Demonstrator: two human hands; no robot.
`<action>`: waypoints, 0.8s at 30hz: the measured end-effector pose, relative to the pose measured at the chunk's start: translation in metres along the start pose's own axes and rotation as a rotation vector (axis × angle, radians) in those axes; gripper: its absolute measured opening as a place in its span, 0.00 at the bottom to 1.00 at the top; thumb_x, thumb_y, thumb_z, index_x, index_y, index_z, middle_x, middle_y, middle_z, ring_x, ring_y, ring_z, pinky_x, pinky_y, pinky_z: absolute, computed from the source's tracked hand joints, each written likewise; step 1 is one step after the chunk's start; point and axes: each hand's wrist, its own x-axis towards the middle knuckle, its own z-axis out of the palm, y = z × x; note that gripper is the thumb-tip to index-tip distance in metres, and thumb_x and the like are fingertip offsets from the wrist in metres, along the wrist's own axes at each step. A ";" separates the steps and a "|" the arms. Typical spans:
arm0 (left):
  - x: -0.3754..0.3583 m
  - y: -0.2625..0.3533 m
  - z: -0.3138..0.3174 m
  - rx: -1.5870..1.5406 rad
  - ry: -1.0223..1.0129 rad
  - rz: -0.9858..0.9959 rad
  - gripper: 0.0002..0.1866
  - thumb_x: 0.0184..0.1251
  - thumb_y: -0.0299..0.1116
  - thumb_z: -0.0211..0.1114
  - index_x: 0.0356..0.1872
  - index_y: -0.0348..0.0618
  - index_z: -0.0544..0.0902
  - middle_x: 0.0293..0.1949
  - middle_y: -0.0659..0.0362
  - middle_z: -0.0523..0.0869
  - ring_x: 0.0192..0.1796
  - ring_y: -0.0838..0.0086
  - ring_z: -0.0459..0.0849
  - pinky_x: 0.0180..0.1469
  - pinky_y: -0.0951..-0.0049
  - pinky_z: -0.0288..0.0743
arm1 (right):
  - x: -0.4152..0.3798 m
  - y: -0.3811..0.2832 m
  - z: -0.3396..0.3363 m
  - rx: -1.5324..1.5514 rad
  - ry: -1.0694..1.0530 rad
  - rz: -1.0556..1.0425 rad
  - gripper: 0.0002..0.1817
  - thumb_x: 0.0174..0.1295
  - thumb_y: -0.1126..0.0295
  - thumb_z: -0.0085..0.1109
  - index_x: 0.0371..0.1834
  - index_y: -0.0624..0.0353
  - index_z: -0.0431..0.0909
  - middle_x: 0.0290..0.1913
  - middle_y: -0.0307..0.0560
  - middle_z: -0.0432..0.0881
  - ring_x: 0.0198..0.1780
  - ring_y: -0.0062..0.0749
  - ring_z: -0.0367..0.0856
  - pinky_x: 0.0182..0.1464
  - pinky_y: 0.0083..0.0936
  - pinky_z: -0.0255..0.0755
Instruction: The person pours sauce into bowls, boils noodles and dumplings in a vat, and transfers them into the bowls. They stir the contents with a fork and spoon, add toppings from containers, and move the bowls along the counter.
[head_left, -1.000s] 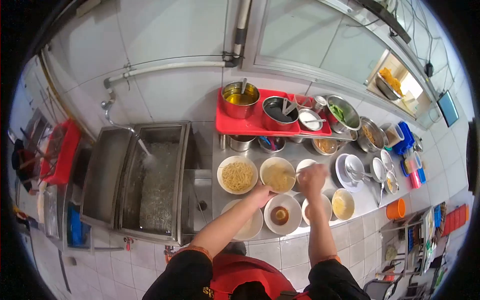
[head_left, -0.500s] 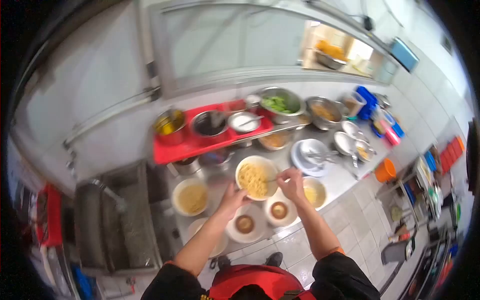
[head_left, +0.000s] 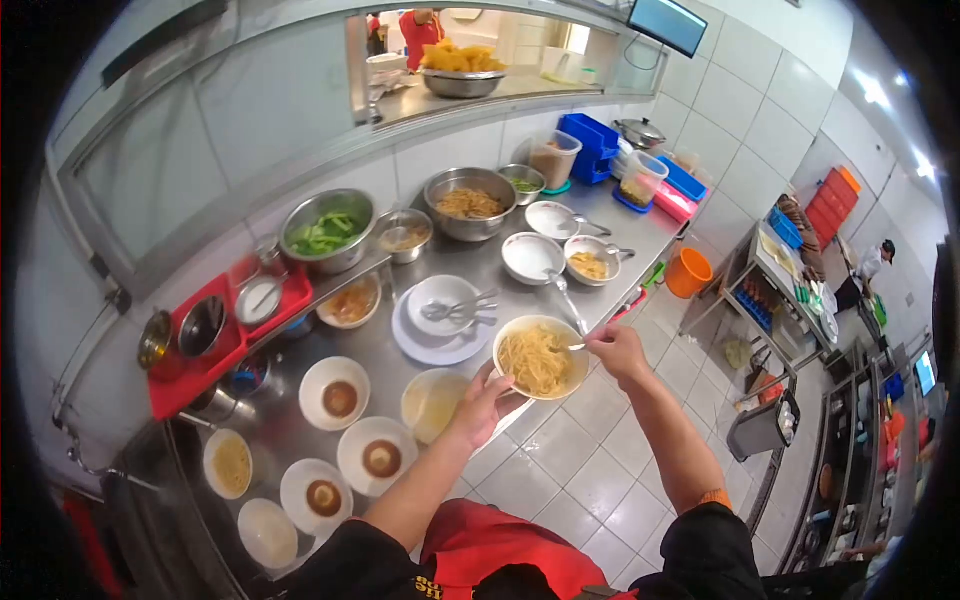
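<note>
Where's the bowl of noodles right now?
In the head view, the bowl of noodles sits at the counter's near edge, cupped underneath by the left hand, with the right hand at its right rim.

Orange bucket [head_left: 688,272] stands near blue crates [head_left: 598,137].

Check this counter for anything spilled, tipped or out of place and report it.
Nothing spilled or tipped. One thing stands out: the bowl of noodles is off the steel counter, past its front edge, propped by the left hand while the right hand works a utensil in it.
</note>
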 end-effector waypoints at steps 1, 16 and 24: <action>0.017 -0.009 0.000 -0.024 0.013 -0.050 0.32 0.64 0.30 0.61 0.67 0.45 0.57 0.55 0.50 0.74 0.55 0.59 0.79 0.61 0.58 0.74 | 0.006 -0.003 -0.013 -0.023 0.045 -0.057 0.08 0.38 0.79 0.62 0.24 0.54 0.80 0.28 0.40 0.72 0.41 0.40 0.69 0.47 0.33 0.61; 0.183 0.003 0.024 0.105 0.114 -0.082 0.31 0.66 0.33 0.59 0.68 0.45 0.58 0.57 0.56 0.74 0.55 0.66 0.77 0.58 0.61 0.75 | 0.151 -0.048 -0.079 -0.203 0.211 -0.367 0.06 0.44 0.77 0.63 0.27 0.59 0.81 0.26 0.43 0.72 0.37 0.38 0.68 0.44 0.32 0.64; 0.221 0.042 0.029 0.093 0.107 0.078 0.33 0.65 0.30 0.61 0.68 0.44 0.56 0.52 0.51 0.78 0.53 0.63 0.81 0.56 0.62 0.77 | 0.231 -0.022 -0.055 -0.415 0.067 -0.594 0.06 0.43 0.78 0.63 0.25 0.57 0.80 0.28 0.42 0.73 0.35 0.36 0.72 0.43 0.30 0.66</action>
